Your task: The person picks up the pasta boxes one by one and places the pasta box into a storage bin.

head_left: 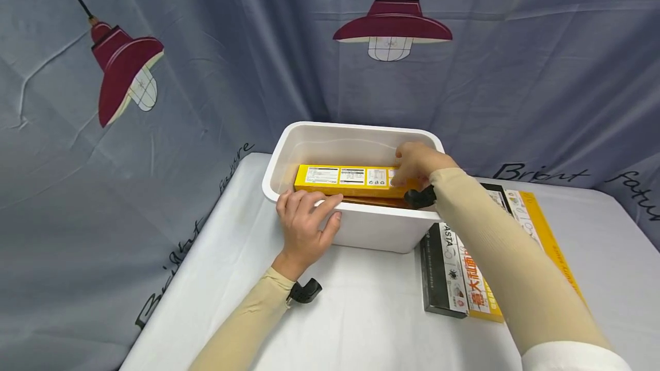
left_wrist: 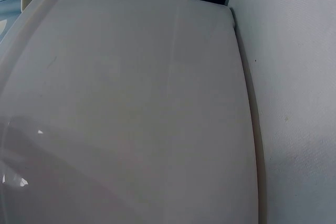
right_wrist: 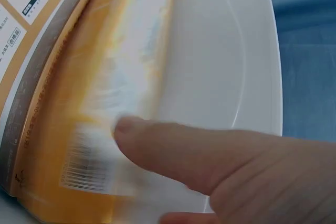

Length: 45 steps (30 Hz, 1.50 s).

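Note:
A white plastic bin point(head_left: 376, 228) stands on the table. My left hand point(head_left: 304, 231) holds its front rim, fingers over the edge and thumb against the outer wall. The left wrist view is filled by the bin's outer wall point(left_wrist: 136, 93). Inside the bin lies a long yellow box point(head_left: 340, 176) with white label panels, above another box barely visible below it. My right hand point(head_left: 420, 162) is inside the bin at the yellow box's right end, fingers spread. In the right wrist view the thumb point(right_wrist: 163, 148) stretches over the blurred barcode face; whether it touches is unclear.
To the bin's right, black-and-white and yellow pasta boxes point(head_left: 459, 273) lie side by side, partly under my right arm. Another yellow-and-white box point(head_left: 541, 222) lies behind the arm. A grey-blue curtain point(head_left: 232, 73) with printed lamps hangs behind the white-covered table point(head_left: 371, 314).

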### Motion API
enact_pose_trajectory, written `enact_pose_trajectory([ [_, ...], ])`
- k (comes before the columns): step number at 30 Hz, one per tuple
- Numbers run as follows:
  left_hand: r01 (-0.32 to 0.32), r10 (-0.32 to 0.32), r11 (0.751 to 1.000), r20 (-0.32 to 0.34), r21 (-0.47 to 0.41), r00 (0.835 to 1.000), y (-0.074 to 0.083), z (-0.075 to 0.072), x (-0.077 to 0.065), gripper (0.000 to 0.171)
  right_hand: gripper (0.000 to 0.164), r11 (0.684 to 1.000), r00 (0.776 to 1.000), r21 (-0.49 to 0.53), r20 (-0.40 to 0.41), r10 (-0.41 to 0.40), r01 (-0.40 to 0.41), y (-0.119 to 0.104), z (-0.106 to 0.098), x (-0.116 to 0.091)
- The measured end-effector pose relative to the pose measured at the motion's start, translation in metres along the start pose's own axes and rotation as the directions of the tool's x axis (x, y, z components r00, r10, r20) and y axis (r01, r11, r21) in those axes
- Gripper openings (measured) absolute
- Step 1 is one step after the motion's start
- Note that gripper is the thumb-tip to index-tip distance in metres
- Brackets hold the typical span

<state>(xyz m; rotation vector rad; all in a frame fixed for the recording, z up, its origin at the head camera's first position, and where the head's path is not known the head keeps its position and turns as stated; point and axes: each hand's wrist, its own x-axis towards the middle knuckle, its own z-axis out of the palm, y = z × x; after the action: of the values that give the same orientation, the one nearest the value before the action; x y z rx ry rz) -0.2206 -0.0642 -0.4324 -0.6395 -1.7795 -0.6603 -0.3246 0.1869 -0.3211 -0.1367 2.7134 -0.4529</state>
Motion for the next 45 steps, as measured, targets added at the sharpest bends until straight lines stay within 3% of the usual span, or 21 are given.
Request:
enact_pose_trajectory([
  [5,-0.002,0.002,1.0,-0.008,0.006,1.0,-0.002,0.0,0.001,0.023,0.063,0.997,0.991,-0.069,-0.128,-0.04,0.031,-0.003,-0.001,0.005],
  [10,-0.002,0.002,1.0,-0.006,0.011,1.0,-0.002,0.0,0.0,0.023,0.062,0.998,0.99,-0.049,-0.134,-0.049,0.042,-0.003,-0.001,0.007],
  [13,-0.006,0.006,1.0,-0.008,0.011,1.0,-0.002,0.0,0.0,0.023,0.063,0.995,0.985,-0.021,-0.14,-0.102,0.1,0.0,-0.005,0.004],
  [17,-0.009,0.009,1.0,-0.011,0.009,1.0,0.0,0.002,0.0,0.023,0.059,0.979,0.954,0.027,-0.23,-0.193,0.204,0.009,-0.019,-0.013],
  [21,-0.011,0.011,1.0,-0.013,0.004,1.0,0.0,0.002,0.0,0.024,0.057,0.97,0.902,0.05,-0.382,-0.203,0.24,0.03,-0.034,-0.049],
  [24,-0.015,0.015,1.0,-0.015,0.003,1.0,0.0,0.002,0.001,0.024,0.062,0.975,0.871,0.067,-0.465,-0.157,0.212,0.059,-0.036,-0.079],
  [27,-0.018,0.018,1.0,-0.02,0.001,1.0,-0.002,0.001,0.0,0.025,0.067,0.986,0.859,0.084,-0.504,-0.085,0.147,0.099,-0.024,-0.106],
  [32,-0.011,0.011,1.0,-0.006,-0.002,1.0,-0.002,0.0,-0.002,0.026,0.07,0.996,0.838,0.09,-0.542,0.071,-0.026,0.171,0.013,-0.148],
  [36,-0.01,0.009,1.0,-0.011,-0.014,1.0,-0.002,0.0,-0.004,0.026,0.069,0.975,0.811,0.165,-0.544,0.215,-0.149,0.218,0.046,-0.181],
  [41,-0.005,0.004,1.0,-0.018,-0.027,1.0,-0.003,-0.001,-0.004,0.026,0.075,0.899,0.783,0.38,-0.482,0.393,-0.217,0.254,0.085,-0.208],
  [45,-0.005,0.004,0.999,-0.015,-0.032,1.0,-0.003,0.002,-0.003,0.025,0.077,0.785,0.718,0.548,-0.418,0.556,-0.288,0.27,0.114,-0.219],
])
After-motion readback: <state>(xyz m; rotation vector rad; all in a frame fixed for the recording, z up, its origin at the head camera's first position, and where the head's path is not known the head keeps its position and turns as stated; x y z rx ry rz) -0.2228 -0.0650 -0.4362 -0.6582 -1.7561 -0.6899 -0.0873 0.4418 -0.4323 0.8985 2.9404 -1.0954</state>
